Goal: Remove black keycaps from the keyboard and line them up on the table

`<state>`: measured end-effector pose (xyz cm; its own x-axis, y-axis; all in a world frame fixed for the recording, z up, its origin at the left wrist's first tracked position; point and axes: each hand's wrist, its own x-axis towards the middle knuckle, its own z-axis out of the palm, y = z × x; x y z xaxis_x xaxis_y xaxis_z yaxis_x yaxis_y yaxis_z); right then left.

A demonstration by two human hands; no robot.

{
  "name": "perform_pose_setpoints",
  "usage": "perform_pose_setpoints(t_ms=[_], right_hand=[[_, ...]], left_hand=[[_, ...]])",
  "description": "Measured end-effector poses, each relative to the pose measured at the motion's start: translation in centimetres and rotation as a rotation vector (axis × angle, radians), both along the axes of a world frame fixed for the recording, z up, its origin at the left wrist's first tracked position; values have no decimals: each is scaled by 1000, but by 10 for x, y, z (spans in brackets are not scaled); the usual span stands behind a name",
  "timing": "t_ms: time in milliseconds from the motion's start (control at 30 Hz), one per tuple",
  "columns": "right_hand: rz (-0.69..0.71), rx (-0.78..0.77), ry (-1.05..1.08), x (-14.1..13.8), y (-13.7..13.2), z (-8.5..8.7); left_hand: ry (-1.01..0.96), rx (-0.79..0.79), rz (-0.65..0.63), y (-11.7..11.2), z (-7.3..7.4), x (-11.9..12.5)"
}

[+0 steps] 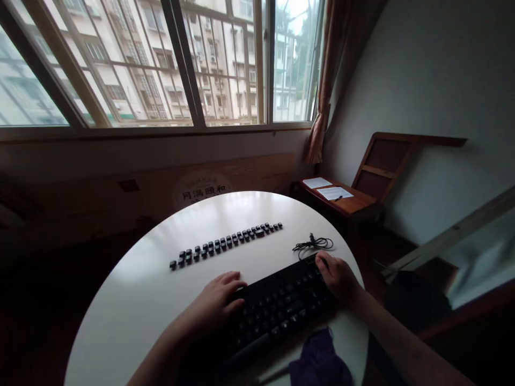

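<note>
A black keyboard [277,308] lies at an angle near the front of a round white table [140,289]. My left hand [219,300] rests on the keyboard's left end, fingers stretched forward and lying flat. My right hand [336,276] sits on the keyboard's right end with its fingers curled over the far corner. Beyond the keyboard, a long row of loose black keycaps [227,241] runs across the tabletop. The keyboard's coiled black cable [314,245] lies just past my right hand.
A purple cloth [319,359] lies at the table's near edge. A wooden side table [341,201] with papers stands at the right by the wall, under a curtain [328,91]. A large barred window [161,59] spans the back wall.
</note>
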<state>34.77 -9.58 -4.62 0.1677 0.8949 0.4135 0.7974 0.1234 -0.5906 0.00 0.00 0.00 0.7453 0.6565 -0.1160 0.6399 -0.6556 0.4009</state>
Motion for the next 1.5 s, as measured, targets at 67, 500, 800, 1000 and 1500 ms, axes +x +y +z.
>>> perform_pose_setpoints(t_ms=[67,500,800,1000,1500], right_hand=[[-5,7,102,2,0,0],[-117,128,785,20,13,-13],[103,-64,677,15,21,5],[489,-227,443,-30,34,73],[897,270,60,-124,69,56]], left_hand=[[16,6,-7,0,0,0],[27,22,-40,3,-7,-4],[17,1,1,0,-1,-1],[-125,9,79,-8,10,3],[-386,-60,184,-8,12,2]])
